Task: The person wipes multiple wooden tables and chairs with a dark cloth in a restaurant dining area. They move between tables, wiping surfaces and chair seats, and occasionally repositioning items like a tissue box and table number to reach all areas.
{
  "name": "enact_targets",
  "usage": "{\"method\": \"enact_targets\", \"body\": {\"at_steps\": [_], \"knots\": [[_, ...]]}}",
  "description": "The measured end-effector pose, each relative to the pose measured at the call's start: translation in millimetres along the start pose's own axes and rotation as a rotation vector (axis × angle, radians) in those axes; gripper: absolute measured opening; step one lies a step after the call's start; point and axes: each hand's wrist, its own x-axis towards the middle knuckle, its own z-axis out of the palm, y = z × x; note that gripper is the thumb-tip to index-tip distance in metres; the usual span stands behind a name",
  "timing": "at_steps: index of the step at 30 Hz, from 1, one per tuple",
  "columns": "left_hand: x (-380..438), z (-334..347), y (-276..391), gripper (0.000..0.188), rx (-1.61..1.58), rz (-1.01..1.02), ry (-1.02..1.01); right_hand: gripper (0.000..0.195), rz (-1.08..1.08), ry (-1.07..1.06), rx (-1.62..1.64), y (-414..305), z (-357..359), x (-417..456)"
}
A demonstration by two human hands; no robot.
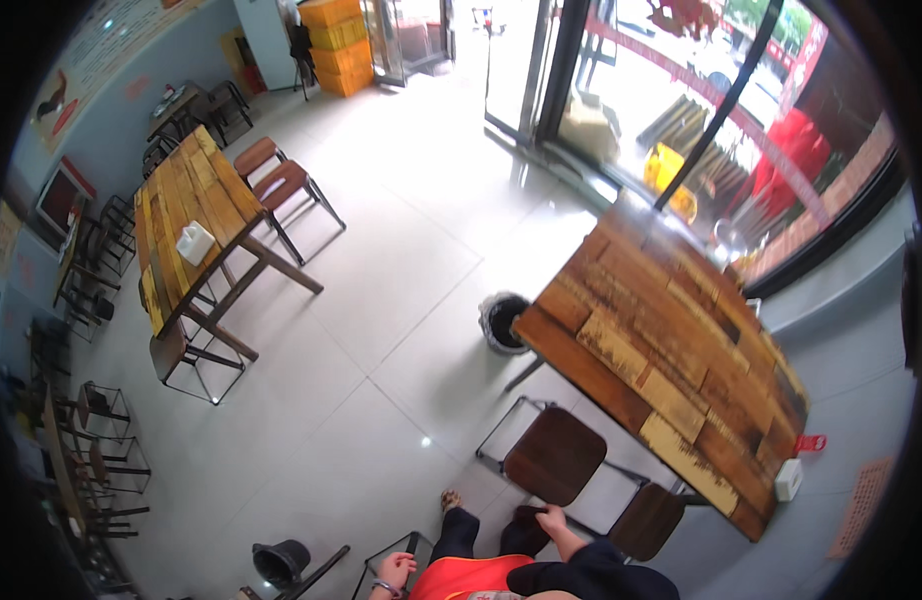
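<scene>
My right hand (552, 519) holds the edge of a dark brown item (527, 523) low in front of my dark trousers; whether it is cloth or something stiff I cannot tell. It is just below a brown-seated chair (555, 456) with a dark metal frame. My left hand (396, 568), with a bracelet at the wrist, hangs left of my red apron (468, 576), fingers loosely bent and apart, beside the black metal legs of a stool (412, 541). A plank-topped wooden table (656, 352) stands at the right, with a second brown stool (647, 520) partly under its near edge.
A lined waste bin (504, 322) stands at the right table's corner, and a black bucket (281, 562) at lower left. Another plank table (198, 195) bears a white tissue box (195, 243), with chairs around it. Orange crates (341, 60) are stacked by the glass doors (521, 82).
</scene>
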Motion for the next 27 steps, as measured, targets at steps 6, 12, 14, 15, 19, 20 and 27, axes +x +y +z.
{"method": "enact_targets", "body": {"at_steps": [6, 12, 14, 15, 19, 20, 27], "knots": [[28.2, -29.5, 47.9, 0.016, 0.094, 0.104, 0.075, 0.025, 0.135, 0.642, 0.705, -47.4, -131.4, -40.9], [70.1, -21.1, 180.8, 0.017, 0.246, 0.402, 0.062, 0.025, -0.476, 1.038, 0.663, -185.5, -192.4, -22.8], [83.7, -15.7, 234.5, 0.018, 0.277, 0.520, 0.031, 0.032, -0.420, 0.973, 0.316, -226.0, -189.7, 2.3], [91.4, -14.8, 259.5, 0.018, 0.315, 0.531, 0.022, 0.033, -0.424, 0.862, 0.177, -241.2, -186.8, 15.1], [127.5, -12.4, 344.1, 0.020, 0.465, 0.560, -0.029, 0.035, -0.368, 0.744, -0.246, -292.9, -161.9, 63.1], [133.3, -13.6, 361.9, 0.020, 0.561, 0.550, -0.025, 0.036, -0.386, 0.713, -0.237, -302.7, -162.9, 70.5], [193.9, -23.1, 465.6, 0.022, 0.627, 0.568, -0.069, 0.043, -0.375, 0.510, -0.195, -381.5, -219.4, 151.7]]}}
